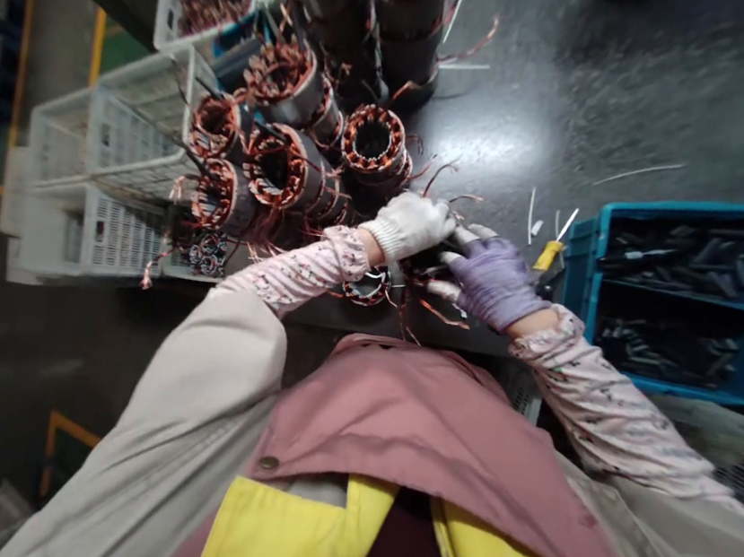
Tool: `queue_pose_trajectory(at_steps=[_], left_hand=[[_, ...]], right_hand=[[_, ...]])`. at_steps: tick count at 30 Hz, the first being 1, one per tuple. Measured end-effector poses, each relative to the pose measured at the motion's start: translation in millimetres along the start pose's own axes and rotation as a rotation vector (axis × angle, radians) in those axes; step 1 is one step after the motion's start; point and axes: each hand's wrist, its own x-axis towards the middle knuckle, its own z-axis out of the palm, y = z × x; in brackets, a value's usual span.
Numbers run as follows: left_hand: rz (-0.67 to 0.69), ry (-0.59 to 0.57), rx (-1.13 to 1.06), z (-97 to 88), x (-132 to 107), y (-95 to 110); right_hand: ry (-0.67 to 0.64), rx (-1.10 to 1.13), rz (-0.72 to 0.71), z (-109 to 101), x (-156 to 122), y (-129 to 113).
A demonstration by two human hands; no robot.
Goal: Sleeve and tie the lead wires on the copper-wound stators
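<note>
My left hand point(414, 227), in a white knitted glove, is closed with its fingertips around thin copper lead wires point(443, 174). Close beside it is my right hand point(495, 280), wearing a purple glove with pale fingertips. Its fingers bend toward the same spot, and what lies between them is too dark to make out. Below the hands, a wound motor stator point(365, 287) is partly visible, with loose copper ends point(445, 313) sticking out. Another stator with an orange copper winding point(374, 139) stands upright just past my left hand.
Several more stators point(277, 167) crowd the left. White plastic baskets point(108, 138) stand beyond them. On the right, blue bins point(696, 210) hold short black tubes point(679, 257). A yellow-handled tool point(549, 253) and white strips point(531, 215) lie on the dark table point(524, 89).
</note>
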Motion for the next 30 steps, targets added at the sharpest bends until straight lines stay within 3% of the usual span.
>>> queue_pose_trajectory(at_steps=[5, 8, 10, 14, 20, 24, 27, 30], left_hand=[[-0.094, -0.101, -0.081, -4.1, 7.4, 1.2], [0.099, -0.157, -0.331, 1.1, -3.2, -0.6], [0.198, -0.129, -0.519, 8.1, -13.2, -4.6], [0.026, 0.018, -0.676, 20.2, -27.2, -18.7], [0.130, -0.113, -0.653, 28.5, -19.0, -16.6], [-0.109, -0.046, -0.839, 33.5, -36.0, -12.6], [-0.138, -0.043, -0.737, 27.9, -55.2, -9.2], [-0.022, -0.189, -0.361, 12.0, -56.7, 1.7]], right_hand=[[0.050, 0.015, -0.032, 6.1, -3.1, 2.6], [0.062, 0.048, -0.008, 9.2, -0.4, 1.2], [0.065, 0.069, -0.015, 11.2, 0.1, 0.6], [0.111, 0.126, -0.045, 18.9, -4.6, 1.5], [0.169, 0.221, -0.062, 27.2, -10.8, 7.4], [0.125, 0.231, -0.059, 20.1, -8.5, 6.7], [0.096, 0.204, -0.057, 14.1, -5.5, 3.7], [0.071, 0.177, -0.041, 10.6, -3.4, 1.9]])
